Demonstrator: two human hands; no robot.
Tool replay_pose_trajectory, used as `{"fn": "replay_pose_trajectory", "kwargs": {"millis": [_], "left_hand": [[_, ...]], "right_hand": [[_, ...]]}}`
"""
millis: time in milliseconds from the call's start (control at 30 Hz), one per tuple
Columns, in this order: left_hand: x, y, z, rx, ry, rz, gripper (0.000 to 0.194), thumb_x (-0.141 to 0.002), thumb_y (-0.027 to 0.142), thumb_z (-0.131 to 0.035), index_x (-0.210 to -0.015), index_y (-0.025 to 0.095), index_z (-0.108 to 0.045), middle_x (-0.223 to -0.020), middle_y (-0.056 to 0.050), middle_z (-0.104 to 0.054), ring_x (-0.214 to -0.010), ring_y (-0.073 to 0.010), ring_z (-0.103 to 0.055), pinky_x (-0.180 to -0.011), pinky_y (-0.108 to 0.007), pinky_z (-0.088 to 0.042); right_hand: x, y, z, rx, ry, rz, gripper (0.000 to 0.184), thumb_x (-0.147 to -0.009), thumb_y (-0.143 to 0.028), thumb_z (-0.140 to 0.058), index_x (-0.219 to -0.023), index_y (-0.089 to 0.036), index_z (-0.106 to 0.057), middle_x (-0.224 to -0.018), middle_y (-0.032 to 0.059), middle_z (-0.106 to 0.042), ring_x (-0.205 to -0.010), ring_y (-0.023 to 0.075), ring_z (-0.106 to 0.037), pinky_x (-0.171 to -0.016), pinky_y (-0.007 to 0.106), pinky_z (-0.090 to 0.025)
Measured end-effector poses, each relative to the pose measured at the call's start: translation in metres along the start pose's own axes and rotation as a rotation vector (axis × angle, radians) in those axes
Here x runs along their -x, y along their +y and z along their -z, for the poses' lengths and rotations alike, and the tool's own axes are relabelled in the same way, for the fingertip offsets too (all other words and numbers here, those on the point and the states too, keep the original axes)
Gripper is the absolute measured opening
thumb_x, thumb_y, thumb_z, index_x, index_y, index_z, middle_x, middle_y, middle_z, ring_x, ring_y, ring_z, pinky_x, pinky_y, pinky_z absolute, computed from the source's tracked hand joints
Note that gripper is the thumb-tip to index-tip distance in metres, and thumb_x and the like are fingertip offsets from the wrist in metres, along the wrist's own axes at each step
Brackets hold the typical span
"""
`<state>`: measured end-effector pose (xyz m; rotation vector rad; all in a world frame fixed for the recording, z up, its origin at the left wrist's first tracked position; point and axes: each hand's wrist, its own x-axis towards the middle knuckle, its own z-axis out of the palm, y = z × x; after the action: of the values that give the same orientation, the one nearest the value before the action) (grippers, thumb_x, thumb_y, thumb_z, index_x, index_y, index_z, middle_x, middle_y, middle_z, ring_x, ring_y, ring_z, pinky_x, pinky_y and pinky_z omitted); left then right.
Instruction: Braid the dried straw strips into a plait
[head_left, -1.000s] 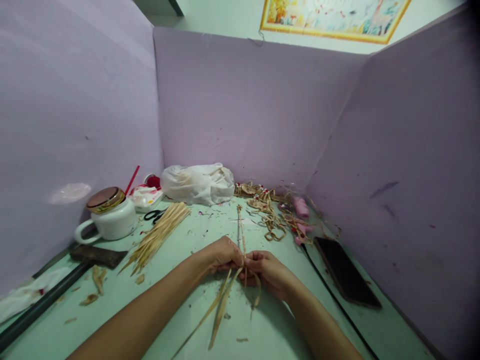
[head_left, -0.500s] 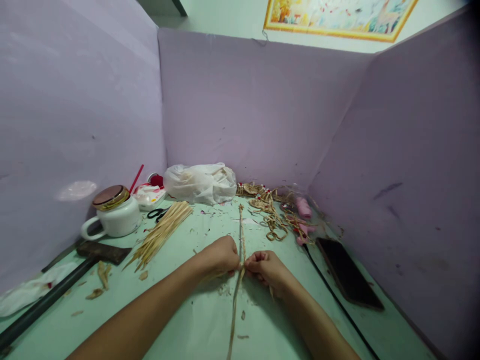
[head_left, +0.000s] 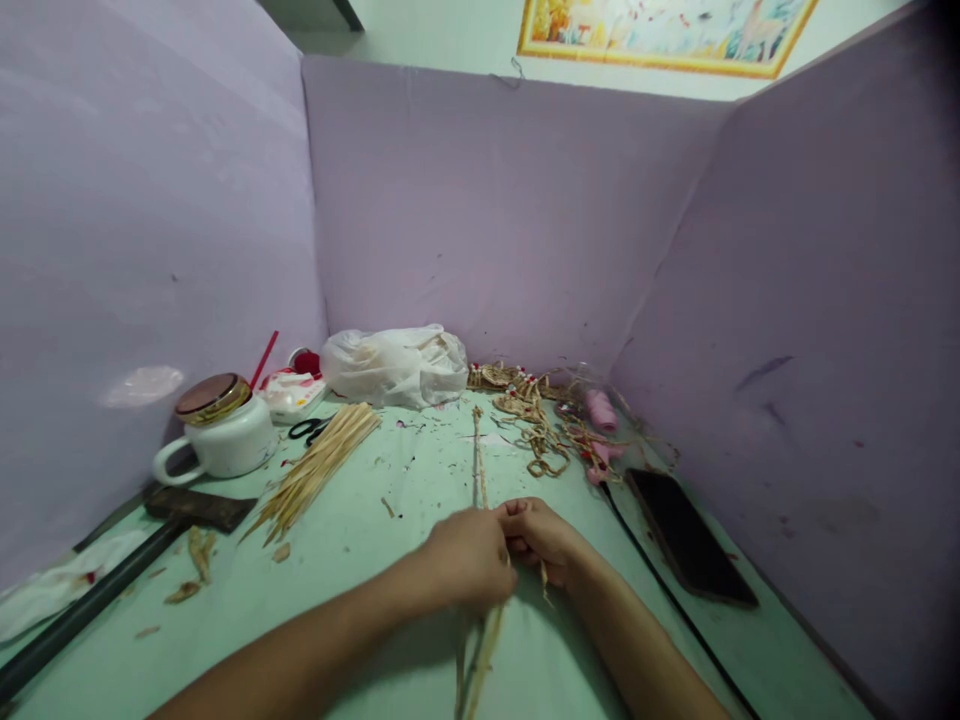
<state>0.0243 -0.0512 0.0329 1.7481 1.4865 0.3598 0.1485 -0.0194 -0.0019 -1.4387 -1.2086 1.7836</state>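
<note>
A thin straw braid runs from a knotted far end on the table toward me, and its near end passes behind my hands. My left hand, slightly blurred, is closed at the near end, crossing in front of it; its fingertips are hidden. Loose straw strands hang down toward me from beneath it. Close against it on the right, my right hand pinches the straw with thumb and forefinger. A short strand tip pokes out below its curled fingers.
On the left lie a straw bundle, black scissors, a lidded white mug and a hammer. A plastic bag sits at the back. Rightward are braided pieces, pink thread, a glue gun and a phone.
My left hand first drew left, then came right and nearer to me, over the braid's near end. My right hand stayed almost in place. The loose strands swung into new positions.
</note>
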Motion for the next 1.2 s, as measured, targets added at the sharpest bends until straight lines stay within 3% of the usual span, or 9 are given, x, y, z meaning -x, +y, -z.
{"fn": "replay_pose_trajectory", "kwargs": {"millis": [67, 133, 233, 300, 400, 567, 733, 967, 1200], "left_hand": [[-0.013, -0.005, 0.014, 0.032, 0.037, 0.073, 0.011, -0.056, 0.021, -0.052, -0.047, 0.014, -0.053, -0.042, -0.001, -0.048, -0.041, -0.0115, -0.045, -0.04, -0.021, -0.026], [-0.025, -0.011, 0.021, 0.244, 0.069, 0.163, 0.012, -0.06, 0.019, -0.047, -0.053, 0.014, -0.055, -0.044, 0.0, -0.051, -0.033, -0.0082, -0.039, -0.036, -0.02, -0.023], [-0.036, -0.016, 0.017, 0.604, -0.14, 0.269, 0.01, -0.061, 0.011, -0.045, -0.057, 0.011, -0.054, -0.051, -0.002, -0.055, -0.033, -0.005, -0.039, -0.033, -0.017, -0.022], [-0.036, -0.016, 0.011, 0.723, -0.267, 0.302, 0.012, -0.062, 0.009, -0.044, -0.055, 0.01, -0.053, -0.05, -0.003, -0.055, -0.035, -0.0051, -0.043, -0.034, -0.016, -0.025], [-0.033, -0.015, 0.004, 0.652, -0.228, 0.294, 0.014, -0.062, 0.008, -0.044, -0.053, 0.009, -0.054, -0.041, -0.001, -0.049, -0.033, -0.0063, -0.042, -0.033, -0.017, -0.027], [-0.032, -0.016, -0.001, 0.241, -0.024, 0.28, 0.015, -0.056, 0.011, -0.047, -0.041, 0.014, -0.044, -0.025, 0.002, -0.034, -0.023, -0.0085, -0.029, -0.03, -0.02, -0.019], [-0.034, -0.021, -0.007, 0.282, 0.049, 0.193, 0.015, -0.052, 0.011, -0.048, -0.041, 0.017, -0.039, -0.024, 0.006, -0.026, -0.024, -0.007, -0.025, -0.03, -0.02, -0.015], [-0.034, -0.019, -0.001, 0.459, -0.019, 0.326, 0.015, -0.051, 0.014, -0.05, -0.039, 0.013, -0.042, -0.031, 0.002, -0.037, -0.027, -0.0056, -0.03, -0.031, -0.019, -0.019], [-0.037, -0.029, 0.008, 0.472, -0.137, 0.206, 0.008, -0.048, 0.017, -0.051, -0.042, 0.014, -0.046, -0.033, 0.003, -0.04, -0.028, -0.0055, -0.032, -0.03, -0.018, -0.016]], "right_hand": [[0.0, -0.001, 0.005, -0.025, -0.09, -0.023, 0.003, -0.054, -0.014, -0.049, -0.052, -0.012, -0.05, -0.031, -0.009, -0.029, -0.028, 0.0009, -0.017, -0.031, 0.017, -0.007], [0.0, -0.001, 0.01, -0.052, -0.168, -0.045, 0.005, -0.056, -0.017, -0.052, -0.053, -0.012, -0.051, -0.032, -0.0089, -0.03, -0.027, 0.0009, -0.017, -0.031, 0.017, -0.007], [-0.001, 0.0, 0.015, -0.104, -0.212, -0.034, 0.006, -0.054, -0.017, -0.055, -0.058, -0.012, -0.052, -0.038, -0.0062, -0.043, -0.029, 0.001, -0.023, -0.032, 0.016, -0.009], [-0.003, 0.002, 0.016, -0.106, -0.194, -0.014, 0.011, -0.053, -0.016, -0.057, -0.062, -0.012, -0.053, -0.045, -0.0044, -0.05, -0.032, 0.0014, -0.028, -0.033, 0.015, -0.011], [-0.006, 0.005, 0.014, 0.02, -0.104, 0.039, 0.015, -0.052, -0.016, -0.057, -0.067, -0.013, -0.055, -0.05, -0.0029, -0.055, -0.037, 0.0033, -0.036, -0.036, 0.015, -0.019], [0.001, 0.003, 0.001, 0.647, 0.173, 0.291, 0.01, -0.054, -0.014, -0.052, -0.06, -0.012, -0.06, -0.051, 0.0013, -0.058, -0.047, 0.0091, -0.046, -0.044, 0.019, -0.027], [0.018, -0.006, -0.007, 0.982, 0.387, 0.369, 0.014, -0.058, -0.019, -0.053, -0.06, -0.016, -0.066, -0.057, 0.0063, -0.062, -0.05, 0.0121, -0.048, -0.047, 0.022, -0.026], [0.028, -0.008, -0.012, 0.999, 0.292, 0.43, 0.014, -0.059, -0.02, -0.052, -0.056, -0.016, -0.065, -0.052, 0.0051, -0.06, -0.046, 0.0103, -0.043, -0.044, 0.022, -0.022], [0.03, -0.008, -0.013, 0.995, 0.199, 0.475, 0.012, -0.06, -0.019, -0.052, -0.056, -0.016, -0.063, -0.051, 0.0019, -0.058, -0.047, 0.0093, -0.042, -0.045, 0.021, -0.023]]}}
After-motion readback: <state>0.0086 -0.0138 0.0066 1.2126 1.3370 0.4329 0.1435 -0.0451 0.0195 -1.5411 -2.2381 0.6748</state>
